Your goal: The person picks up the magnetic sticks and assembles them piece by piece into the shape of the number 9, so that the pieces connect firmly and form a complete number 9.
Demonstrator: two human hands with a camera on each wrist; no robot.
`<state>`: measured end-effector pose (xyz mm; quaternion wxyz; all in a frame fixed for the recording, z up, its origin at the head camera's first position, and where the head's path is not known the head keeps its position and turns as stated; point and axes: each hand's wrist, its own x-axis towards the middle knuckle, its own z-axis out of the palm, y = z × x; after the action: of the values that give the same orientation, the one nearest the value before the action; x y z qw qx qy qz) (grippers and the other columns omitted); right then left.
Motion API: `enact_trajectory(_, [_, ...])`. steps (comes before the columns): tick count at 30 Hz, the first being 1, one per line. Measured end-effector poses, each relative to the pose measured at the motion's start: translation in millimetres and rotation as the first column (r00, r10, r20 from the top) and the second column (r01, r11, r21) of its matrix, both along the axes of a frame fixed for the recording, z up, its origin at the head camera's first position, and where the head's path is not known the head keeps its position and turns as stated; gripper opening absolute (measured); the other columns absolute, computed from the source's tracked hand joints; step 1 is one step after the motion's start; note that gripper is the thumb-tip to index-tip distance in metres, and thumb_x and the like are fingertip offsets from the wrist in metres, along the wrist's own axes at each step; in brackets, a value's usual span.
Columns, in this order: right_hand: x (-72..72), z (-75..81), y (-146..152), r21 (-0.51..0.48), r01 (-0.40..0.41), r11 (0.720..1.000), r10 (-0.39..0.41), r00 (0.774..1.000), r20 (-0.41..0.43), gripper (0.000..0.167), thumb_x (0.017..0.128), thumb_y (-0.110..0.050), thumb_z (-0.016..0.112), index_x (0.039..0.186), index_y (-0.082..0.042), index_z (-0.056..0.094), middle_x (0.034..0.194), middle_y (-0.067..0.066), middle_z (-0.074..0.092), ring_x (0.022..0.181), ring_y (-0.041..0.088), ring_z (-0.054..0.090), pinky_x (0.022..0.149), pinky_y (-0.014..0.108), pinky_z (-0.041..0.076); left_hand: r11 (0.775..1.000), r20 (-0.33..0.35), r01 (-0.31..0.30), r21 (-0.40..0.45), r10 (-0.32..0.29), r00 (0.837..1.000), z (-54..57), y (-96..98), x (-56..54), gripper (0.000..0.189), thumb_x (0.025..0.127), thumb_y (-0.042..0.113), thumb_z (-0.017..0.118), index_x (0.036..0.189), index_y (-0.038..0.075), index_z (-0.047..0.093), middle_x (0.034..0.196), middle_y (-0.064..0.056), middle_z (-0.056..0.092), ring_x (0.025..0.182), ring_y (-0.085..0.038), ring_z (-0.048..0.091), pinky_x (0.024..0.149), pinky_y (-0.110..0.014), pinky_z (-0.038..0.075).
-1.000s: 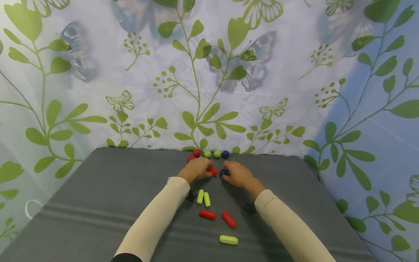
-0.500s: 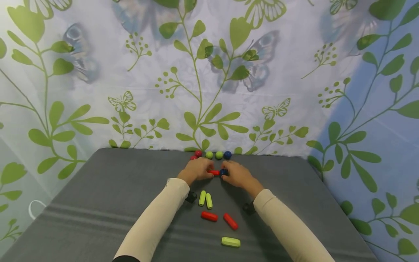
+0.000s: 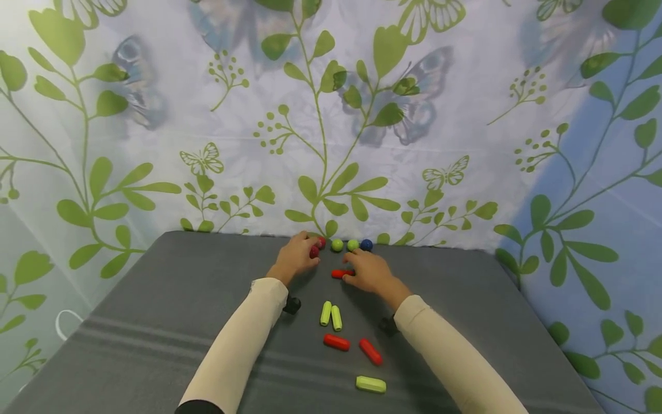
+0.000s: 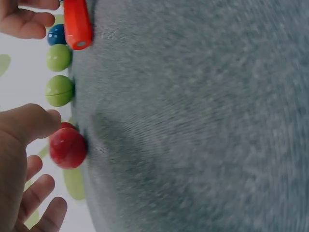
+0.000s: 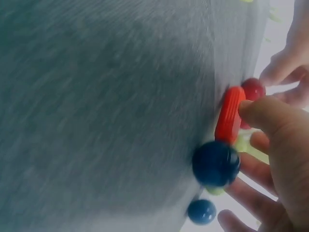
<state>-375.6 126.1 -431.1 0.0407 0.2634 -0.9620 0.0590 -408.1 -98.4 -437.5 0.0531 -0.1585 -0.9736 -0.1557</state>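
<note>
My left hand (image 3: 295, 257) is at the back of the table, its thumb and spread fingers around the nearer red ball (image 4: 67, 148). A gap shows between the fingers and that ball in the left wrist view. Another red ball (image 3: 322, 242) sits just behind it. My right hand (image 3: 371, 272) is over a red stick (image 3: 339, 274) with a blue ball (image 5: 216, 163) at its end. In the right wrist view the thumb overlaps the stick's edge, and the loosely extended fingers lie beside the ball. The head view hides that ball under the hand.
Two green balls (image 3: 337, 245) and another blue ball (image 3: 366, 245) line the table's back edge before a patterned curtain (image 3: 248, 115). Nearer lie two yellow-green sticks (image 3: 326, 313) side by side, two red sticks (image 3: 337, 342) and a single yellow-green stick (image 3: 370, 384) on the grey tabletop (image 3: 181, 322).
The red stick and blue ball came together end to end. My left hand let go of the stick and moved left and back to the red balls; my right hand's fingers loosened.
</note>
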Motion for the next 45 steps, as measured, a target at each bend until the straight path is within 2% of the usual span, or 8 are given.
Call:
enact_trajectory(8, [-4.6, -12.0, -12, 0.047, -0.041, 0.998, 0.043, 0.998, -0.042, 0.013, 0.091, -0.027, 0.077, 0.098, -0.019, 0.071, 0.092, -0.003, 0.063, 0.082, 0.019, 0.062, 0.072, 0.044, 0.051, 1.0, 0.004, 0.005, 0.017, -0.005, 1.0, -14.1, 0.5, -0.7, 0.031, 0.092, 0.014, 0.074, 0.122, 0.013, 0.065, 0.113, -0.009, 0.06, 0.098, -0.029, 0.062, 0.086, -0.048, 0.051])
enact_trajectory(13, [-11.9, -9.5, -11, 0.015, -0.029, 0.999, 0.03, 0.999, -0.028, 0.011, 0.092, -0.026, 0.076, 0.099, -0.018, 0.071, 0.09, -0.003, 0.064, 0.079, 0.017, 0.061, 0.07, 0.043, 0.051, 0.995, 0.056, 0.069, 0.072, -0.073, 0.996, -12.2, 0.7, -2.0, 0.025, 0.089, 0.012, 0.075, 0.11, 0.014, 0.061, 0.1, -0.004, 0.06, 0.087, -0.023, 0.058, 0.081, -0.042, 0.049])
enact_trajectory(18, [-16.2, -5.2, -6, -0.022, 0.002, 1.0, -0.002, 1.0, 0.001, 0.009, 0.092, -0.021, 0.075, 0.094, -0.017, 0.067, 0.083, -0.005, 0.061, 0.072, 0.015, 0.056, 0.067, 0.043, 0.05, 0.981, 0.109, 0.16, 0.113, -0.172, 0.979, -10.9, 7.9, -1.1, 0.024, 0.089, 0.015, 0.076, 0.108, 0.015, 0.061, 0.097, 0.0, 0.062, 0.085, -0.018, 0.058, 0.08, -0.038, 0.049])
enact_trajectory(30, [-23.5, -8.9, -5, -0.099, -0.022, 0.995, 0.025, 0.999, 0.028, 0.01, 0.091, -0.017, 0.072, 0.098, -0.016, 0.065, 0.091, -0.003, 0.058, 0.076, 0.016, 0.054, 0.069, 0.041, 0.048, 0.974, 0.123, 0.178, 0.139, -0.195, 0.973, -10.0, 17.3, 1.7, 0.026, 0.09, 0.017, 0.077, 0.111, 0.015, 0.061, 0.107, -0.001, 0.065, 0.089, -0.017, 0.06, 0.085, -0.035, 0.05])
enact_trajectory(34, [-23.4, -5.6, -5, -0.118, -0.031, 0.993, 0.033, 0.999, 0.011, 0.013, 0.09, -0.019, 0.074, 0.1, -0.015, 0.065, 0.092, -0.002, 0.06, 0.077, 0.017, 0.055, 0.069, 0.041, 0.049, 0.978, 0.098, 0.16, 0.133, -0.174, 0.98, -3.8, 15.2, 7.4, 0.027, 0.09, 0.02, 0.077, 0.112, 0.015, 0.063, 0.11, -0.002, 0.066, 0.095, -0.019, 0.061, 0.088, -0.038, 0.05])
enact_trajectory(37, [-22.7, -2.5, -6, -0.112, -0.04, 0.993, 0.038, 0.999, -0.014, 0.02, 0.091, -0.022, 0.074, 0.108, -0.013, 0.067, 0.099, 0.001, 0.062, 0.082, 0.019, 0.059, 0.072, 0.042, 0.051, 0.987, 0.071, 0.12, 0.108, -0.128, 0.989, 3.1, 13.1, 13.7, 0.027, 0.091, 0.027, 0.077, 0.111, 0.015, 0.064, 0.111, -0.003, 0.065, 0.098, -0.02, 0.06, 0.089, -0.04, 0.05])
enact_trajectory(41, [-20.5, -0.6, -10, -0.114, -0.075, 0.991, 0.073, 0.997, -0.019, 0.034, 0.093, -0.024, 0.073, 0.124, -0.011, 0.065, 0.113, 0.004, 0.063, 0.096, 0.021, 0.063, 0.08, 0.043, 0.053, 0.992, 0.065, 0.091, 0.086, -0.097, 0.993, 10.9, 11.3, 26.0, 0.024, 0.092, 0.032, 0.075, 0.103, 0.014, 0.065, 0.095, 0.0, 0.064, 0.084, -0.018, 0.06, 0.077, -0.039, 0.051])
enact_trajectory(45, [-18.0, -1.4, -18, -0.111, -0.158, 0.981, 0.154, 0.987, -0.046, 0.035, 0.094, -0.022, 0.072, 0.127, -0.013, 0.065, 0.114, 0.006, 0.062, 0.094, 0.023, 0.064, 0.078, 0.043, 0.053, 0.99, 0.089, 0.119, 0.081, -0.127, 0.988, 11.9, 11.3, 44.4, 0.023, 0.091, 0.032, 0.075, 0.098, 0.013, 0.065, 0.08, 0.006, 0.058, 0.07, -0.014, 0.056, 0.065, -0.036, 0.048])
